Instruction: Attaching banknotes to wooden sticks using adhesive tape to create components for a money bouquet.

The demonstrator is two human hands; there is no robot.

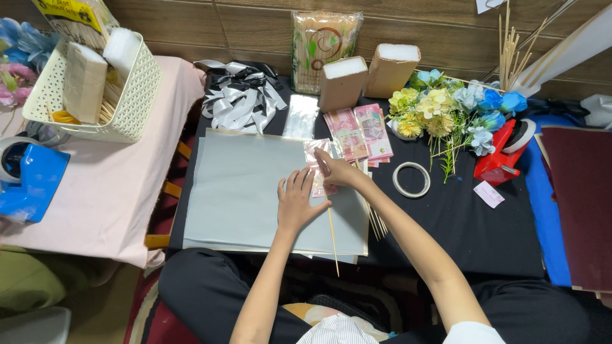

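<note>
A pink banknote in a clear sleeve (317,167) is pinned flat near the middle of the frame, right at the upper right corner of a big grey paper sheet (242,197). The left hand (297,204) is laid open, fingers spread, palm down on the note's lower part, while the right hand (336,171) is pinched over its upper edge with the fingers curled. A thin wooden skewer (333,241) is seen running down from under the left hand, past the sheet's bottom edge toward the lap. The sheet is stacked on more paper and squared to the black table (465,223); its left half is left bare, so that's where the free room is. To the right of the hands, a stretch of dark tabletop is left open too, broken only by a tape ring (411,179) and a small pink slip (489,193). A pile of pink banknotes (360,132) is set just above the hands, almost touching the sheet's top right corner. Further up, things get crowded: grey and black ribbon (242,95), two foam blocks (366,76), artificial flowers (446,108) and a red tape dispenser (500,156). A white basket (131,102) is parked at upper left on a pink cloth.
</note>
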